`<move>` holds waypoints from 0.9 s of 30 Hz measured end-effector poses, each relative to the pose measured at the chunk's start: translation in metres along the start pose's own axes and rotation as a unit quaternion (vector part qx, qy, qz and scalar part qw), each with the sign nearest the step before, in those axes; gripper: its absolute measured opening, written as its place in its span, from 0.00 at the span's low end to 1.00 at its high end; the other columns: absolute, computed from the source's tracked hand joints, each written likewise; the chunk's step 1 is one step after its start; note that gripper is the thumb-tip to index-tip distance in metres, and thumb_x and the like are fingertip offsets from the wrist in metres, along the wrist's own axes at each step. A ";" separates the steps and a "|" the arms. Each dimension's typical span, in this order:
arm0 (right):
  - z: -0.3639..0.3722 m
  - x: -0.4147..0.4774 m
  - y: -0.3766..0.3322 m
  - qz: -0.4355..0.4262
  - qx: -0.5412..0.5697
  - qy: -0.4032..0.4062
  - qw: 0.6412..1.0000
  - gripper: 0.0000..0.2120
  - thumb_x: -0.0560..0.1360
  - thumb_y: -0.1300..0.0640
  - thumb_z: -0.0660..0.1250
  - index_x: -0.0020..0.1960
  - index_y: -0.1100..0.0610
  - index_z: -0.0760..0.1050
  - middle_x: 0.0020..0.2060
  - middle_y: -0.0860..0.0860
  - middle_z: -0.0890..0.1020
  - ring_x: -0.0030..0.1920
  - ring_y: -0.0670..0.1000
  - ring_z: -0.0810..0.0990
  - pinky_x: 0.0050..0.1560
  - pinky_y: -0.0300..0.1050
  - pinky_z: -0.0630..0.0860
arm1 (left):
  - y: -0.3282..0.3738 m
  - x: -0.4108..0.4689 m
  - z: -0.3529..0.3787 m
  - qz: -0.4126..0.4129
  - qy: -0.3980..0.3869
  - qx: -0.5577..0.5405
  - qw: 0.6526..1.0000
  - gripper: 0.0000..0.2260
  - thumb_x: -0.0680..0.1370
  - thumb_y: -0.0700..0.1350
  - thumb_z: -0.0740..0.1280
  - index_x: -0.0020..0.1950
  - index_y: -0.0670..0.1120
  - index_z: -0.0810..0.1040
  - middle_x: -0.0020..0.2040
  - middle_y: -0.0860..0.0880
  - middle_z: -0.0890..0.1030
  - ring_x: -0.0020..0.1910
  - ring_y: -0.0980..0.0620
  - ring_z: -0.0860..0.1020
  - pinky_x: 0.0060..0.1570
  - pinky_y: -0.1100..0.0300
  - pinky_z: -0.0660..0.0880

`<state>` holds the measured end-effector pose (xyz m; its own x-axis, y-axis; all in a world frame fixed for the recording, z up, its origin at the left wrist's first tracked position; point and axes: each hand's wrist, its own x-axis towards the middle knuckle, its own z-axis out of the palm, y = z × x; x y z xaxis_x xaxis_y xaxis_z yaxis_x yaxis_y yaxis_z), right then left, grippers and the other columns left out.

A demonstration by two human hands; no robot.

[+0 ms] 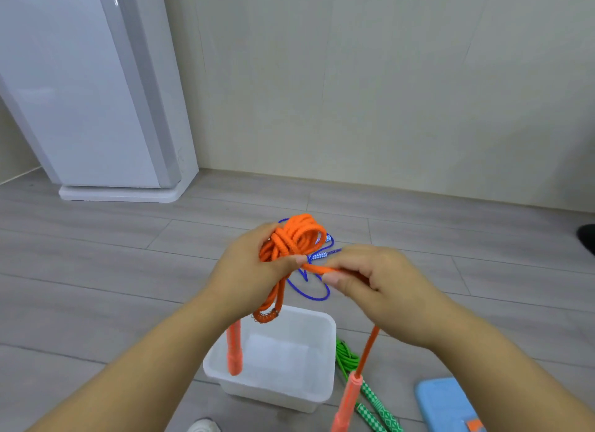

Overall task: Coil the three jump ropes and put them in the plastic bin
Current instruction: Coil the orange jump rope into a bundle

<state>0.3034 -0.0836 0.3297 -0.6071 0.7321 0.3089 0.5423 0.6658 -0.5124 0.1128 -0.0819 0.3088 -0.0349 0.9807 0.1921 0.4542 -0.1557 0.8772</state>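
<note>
I've got my left hand [254, 264] clamped around a bundle of loops of the orange jump rope [297, 235], thumb pressing them tight. My right hand [376, 280] pinches a strand of it between thumb and fingers, just beside the left. Both orange handles dangle below my hands. Under them sits the plastic bin [289, 396] on the floor. The blue rope [309, 290] lies beyond my hands; the green rope [346, 357] is below my right.

Left hand [249, 264]: showing bare, no glove, no ring.
Right hand [383, 283]: showing bare.
Forearms: showing no sleeves.
</note>
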 end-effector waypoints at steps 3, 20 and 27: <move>-0.002 0.002 0.003 -0.007 0.010 0.009 1.000 0.12 0.74 0.48 0.61 0.46 0.52 0.80 0.35 0.42 0.77 0.40 0.44 0.74 0.40 0.34 0.69 | 0.006 -0.003 -0.004 0.032 -0.080 0.061 0.994 0.08 0.71 0.47 0.73 0.48 0.52 0.78 0.40 0.50 0.81 0.40 0.52 0.78 0.44 0.54 0.76; -0.020 0.029 0.015 0.095 0.306 -0.022 0.947 0.08 0.58 0.55 0.75 0.32 0.56 0.79 0.29 0.50 0.81 0.31 0.45 0.77 0.35 0.36 0.74 | 0.016 -0.018 -0.001 0.015 -0.293 -0.144 0.945 0.27 0.64 0.31 0.73 0.56 0.47 0.64 0.45 0.47 0.83 0.37 0.48 0.79 0.39 0.56 0.78; -0.013 0.028 0.011 0.161 0.314 -0.007 0.936 0.15 0.74 0.68 0.63 0.32 0.54 0.74 0.21 0.45 0.74 0.22 0.42 0.67 0.25 0.33 0.67 | 0.013 -0.013 0.002 -0.019 -0.200 -0.331 0.922 0.32 0.60 0.30 0.73 0.57 0.49 0.64 0.38 0.45 0.82 0.34 0.46 0.79 0.33 0.57 0.77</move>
<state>0.2998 -0.0537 0.3434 -0.4806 0.8756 0.0484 0.2536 0.1917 -0.9481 0.1211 -0.0964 0.3167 0.3514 0.9316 0.0934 -0.1871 -0.0279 0.9819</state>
